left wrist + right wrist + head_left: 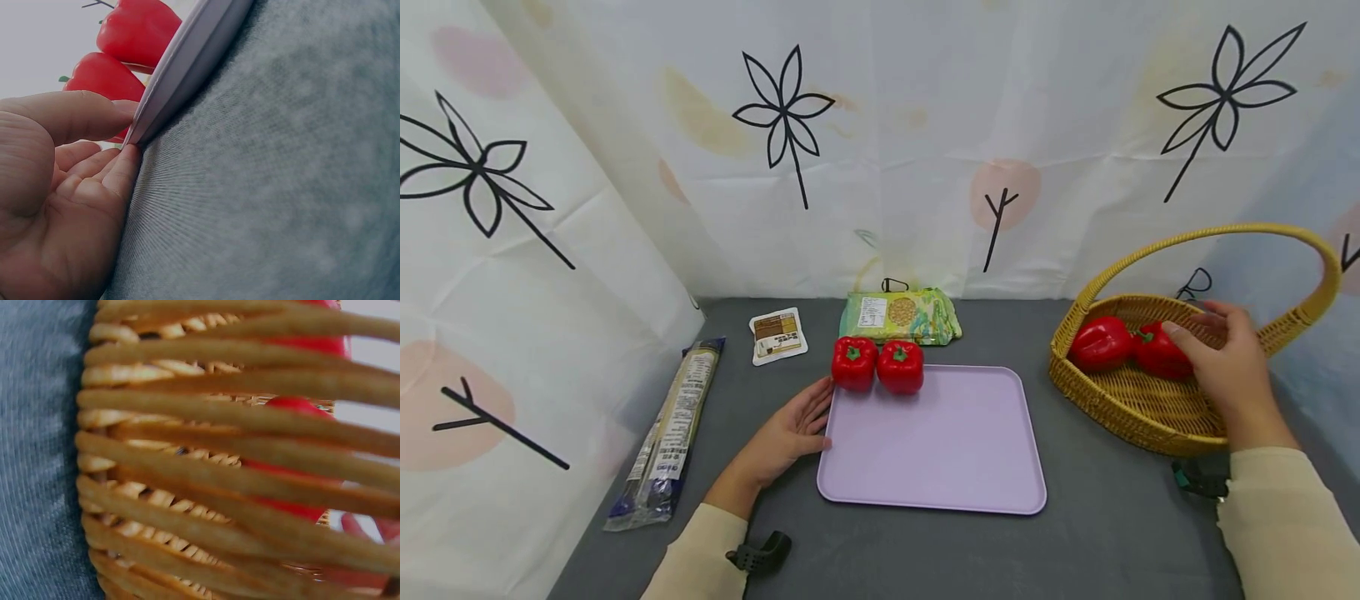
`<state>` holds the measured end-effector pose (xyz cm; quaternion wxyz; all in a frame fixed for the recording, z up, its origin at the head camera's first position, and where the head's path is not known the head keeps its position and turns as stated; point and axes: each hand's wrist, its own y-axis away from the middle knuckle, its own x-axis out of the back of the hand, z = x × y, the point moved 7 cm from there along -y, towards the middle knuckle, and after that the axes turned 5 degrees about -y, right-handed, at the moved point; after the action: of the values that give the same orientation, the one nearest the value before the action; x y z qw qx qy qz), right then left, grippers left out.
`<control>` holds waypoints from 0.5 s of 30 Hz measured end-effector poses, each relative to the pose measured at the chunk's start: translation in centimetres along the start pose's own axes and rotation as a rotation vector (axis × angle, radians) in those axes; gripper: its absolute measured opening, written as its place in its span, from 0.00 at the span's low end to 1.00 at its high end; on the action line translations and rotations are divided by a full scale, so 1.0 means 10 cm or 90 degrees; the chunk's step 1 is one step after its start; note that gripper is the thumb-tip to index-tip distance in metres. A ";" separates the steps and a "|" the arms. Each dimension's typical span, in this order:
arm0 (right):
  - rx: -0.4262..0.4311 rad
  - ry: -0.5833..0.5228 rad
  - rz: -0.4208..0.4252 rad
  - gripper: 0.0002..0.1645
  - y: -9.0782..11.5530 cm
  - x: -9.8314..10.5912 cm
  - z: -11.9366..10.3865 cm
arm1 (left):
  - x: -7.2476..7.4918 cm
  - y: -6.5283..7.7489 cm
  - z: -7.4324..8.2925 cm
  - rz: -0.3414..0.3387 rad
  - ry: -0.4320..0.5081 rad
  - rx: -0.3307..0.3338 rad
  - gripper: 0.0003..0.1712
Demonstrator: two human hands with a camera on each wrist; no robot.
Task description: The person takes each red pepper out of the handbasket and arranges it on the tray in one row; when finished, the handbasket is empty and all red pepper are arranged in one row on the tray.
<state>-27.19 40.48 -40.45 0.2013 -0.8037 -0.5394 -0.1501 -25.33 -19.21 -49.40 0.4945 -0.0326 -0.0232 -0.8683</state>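
My left hand (793,425) lies at the left edge of a lilac tray (932,450), fingers fairly straight. In the left wrist view, its thumb (94,115) and a fingertip touch the tray's rim (181,69). Two red bell peppers (853,364) (900,367) stand side by side in the tray's far left corner. On the right, my right hand (1232,367) reaches into a yellow wicker basket (1112,417) holding two more red bell peppers (1101,344) (1161,352). Its thumb is over the nearer pepper, fingers extended beyond. Basket weave hides most of this hand in the right wrist view.
Behind the tray lies a green snack packet (898,317), with a small white-and-brown sachet (778,336) to its left. A long clear-and-blue package (673,425) lies along the table's left side. The basket's tall handle (1210,232) arches above the right hand.
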 end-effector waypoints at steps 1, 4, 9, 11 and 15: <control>-0.001 0.017 -0.031 0.52 -0.02 -0.03 0.01 | 0.00 0.00 0.00 0.001 -0.001 0.002 0.58; 0.013 0.066 -0.119 0.55 -0.08 -0.12 0.04 | 0.00 0.00 0.00 0.004 0.002 0.004 0.58; 0.057 0.177 -0.178 0.53 -0.15 -0.19 0.11 | 0.00 -0.01 0.00 0.004 0.006 0.003 0.58; 0.073 0.208 -0.181 0.50 -0.14 -0.20 0.13 | 0.00 -0.01 0.00 0.003 0.007 0.002 0.58; 0.084 0.232 -0.179 0.49 -0.12 -0.22 0.15 | 0.00 -0.01 -0.01 0.003 0.006 0.001 0.58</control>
<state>-29.10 39.86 -42.52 0.3248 -0.6657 -0.6092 -0.2833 -25.44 -19.21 -49.50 0.4964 -0.0283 -0.0216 -0.8674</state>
